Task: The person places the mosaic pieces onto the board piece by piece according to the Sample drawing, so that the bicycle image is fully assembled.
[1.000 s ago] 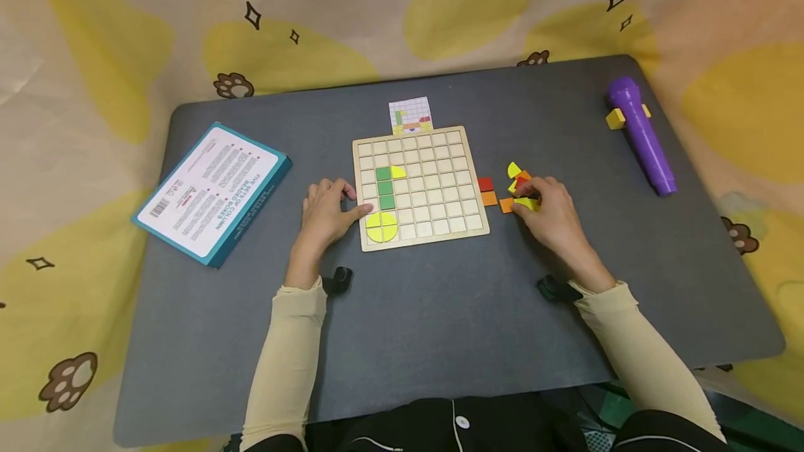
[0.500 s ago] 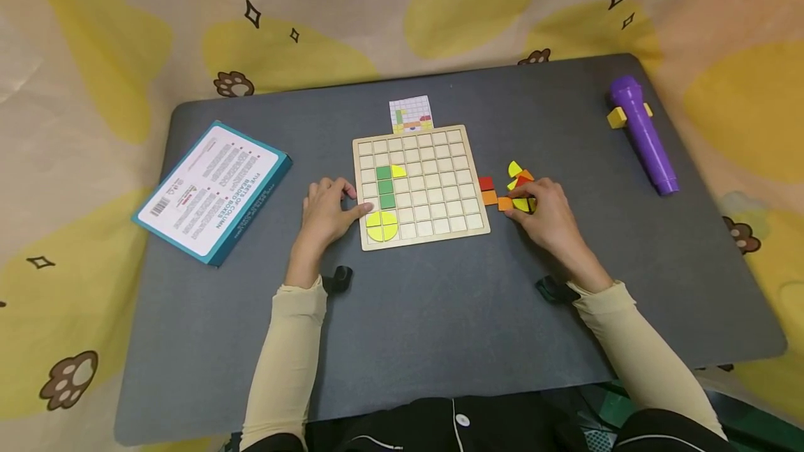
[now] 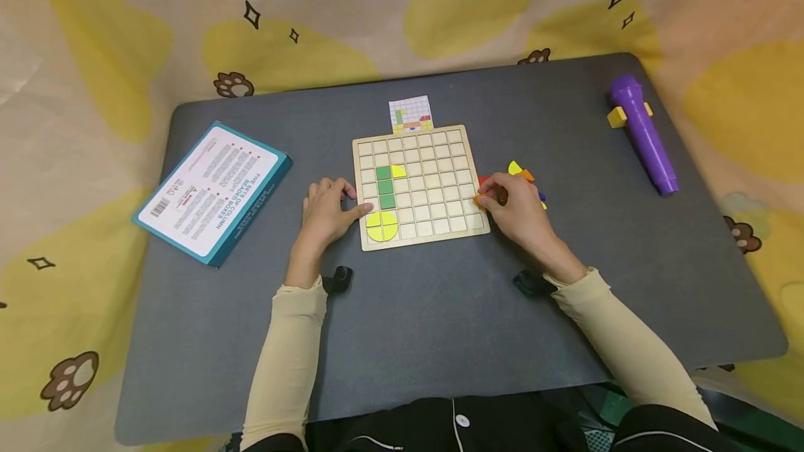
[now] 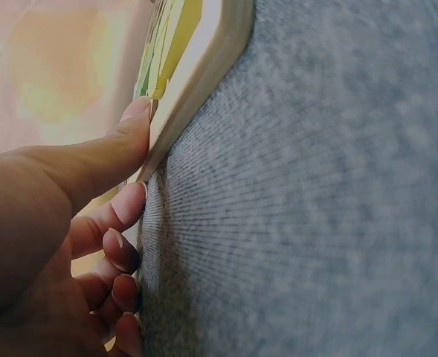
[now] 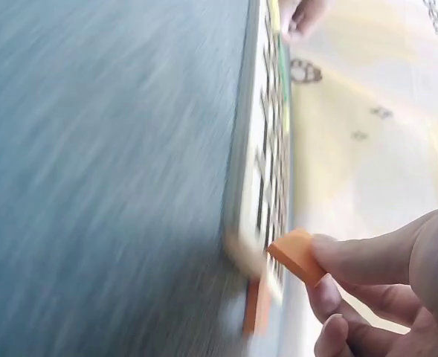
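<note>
A wooden grid board (image 3: 433, 187) lies mid-table, with green squares (image 3: 385, 187) and yellow quarter-round tiles (image 3: 382, 227) in cells at its left. My left hand (image 3: 326, 211) grips the board's left edge, thumb on top, fingertips against the side, as the left wrist view shows. Over the board's right edge, my right hand (image 3: 521, 208) pinches an orange tile (image 5: 297, 253) between thumb and fingertips. Another orange piece (image 5: 256, 306) lies beside the board in the right wrist view. Loose yellow, orange and blue pieces (image 3: 515, 167) lie behind the right hand, partly hidden by it.
A printed pattern card (image 3: 411, 114) lies at the board's far edge. To the left is a teal and white box (image 3: 210, 194). A purple microphone (image 3: 643, 134) lies at the far right with small yellow blocks (image 3: 617, 118) against it.
My right hand has picked an orange tile from the loose pieces and carried it left to the board's right edge. My left hand has stayed in place.
</note>
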Motion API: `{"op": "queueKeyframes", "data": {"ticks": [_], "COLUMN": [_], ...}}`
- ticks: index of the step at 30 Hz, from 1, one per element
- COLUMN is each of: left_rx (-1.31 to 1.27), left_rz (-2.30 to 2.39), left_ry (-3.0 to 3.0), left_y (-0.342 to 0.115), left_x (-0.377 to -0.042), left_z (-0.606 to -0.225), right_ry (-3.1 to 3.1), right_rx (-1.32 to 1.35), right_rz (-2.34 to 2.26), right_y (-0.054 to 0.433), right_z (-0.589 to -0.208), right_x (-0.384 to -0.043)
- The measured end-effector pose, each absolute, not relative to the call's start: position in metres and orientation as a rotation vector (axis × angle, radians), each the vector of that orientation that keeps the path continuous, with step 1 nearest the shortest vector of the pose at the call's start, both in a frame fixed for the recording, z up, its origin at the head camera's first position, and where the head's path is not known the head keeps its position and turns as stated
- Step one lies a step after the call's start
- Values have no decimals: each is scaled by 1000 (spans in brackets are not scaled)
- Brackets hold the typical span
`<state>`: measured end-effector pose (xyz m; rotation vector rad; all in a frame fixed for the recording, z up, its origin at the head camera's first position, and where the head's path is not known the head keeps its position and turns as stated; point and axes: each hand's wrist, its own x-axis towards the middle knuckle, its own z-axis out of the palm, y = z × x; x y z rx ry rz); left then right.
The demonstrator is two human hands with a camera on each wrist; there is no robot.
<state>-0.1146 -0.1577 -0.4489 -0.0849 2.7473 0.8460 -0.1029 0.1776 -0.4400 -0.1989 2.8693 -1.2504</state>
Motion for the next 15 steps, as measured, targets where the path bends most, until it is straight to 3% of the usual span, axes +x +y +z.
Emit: {"op": "queueKeyframes", "data": {"ticks": [15], "left_rx": [-100], "left_rz": [845], "left_ry": [2751], "left_y": [-158], "left_x": [-115], "left_z": [-449], "right_ry": [2631], "right_rx": [-404], "right_rz": [-1296], "right_y": [92], "right_z": [-443], "right_x": [-113]}}
